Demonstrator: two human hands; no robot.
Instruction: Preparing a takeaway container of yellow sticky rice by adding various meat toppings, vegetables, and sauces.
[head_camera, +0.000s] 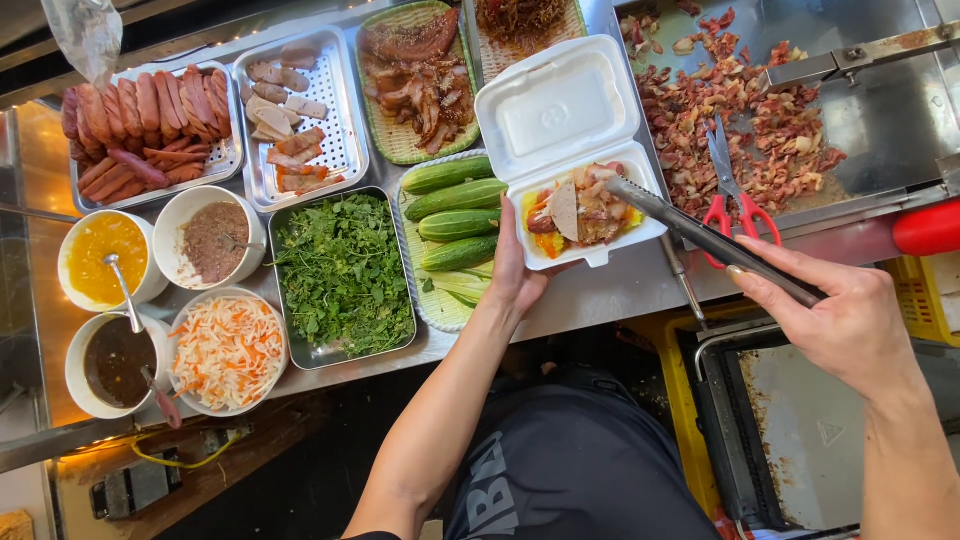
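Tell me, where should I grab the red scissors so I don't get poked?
Take the red scissors by the red loop handles nearest the person, coming from the counter's front edge. The blades point away onto the griddle among chopped meat, so the handles are the safer end.

Cucumbers (455, 210) sit stacked just left of the left hand, a tray of green herbs (345, 270) beyond them. Red-handled scissors (735, 195) lie on chopped meat above the right hand.
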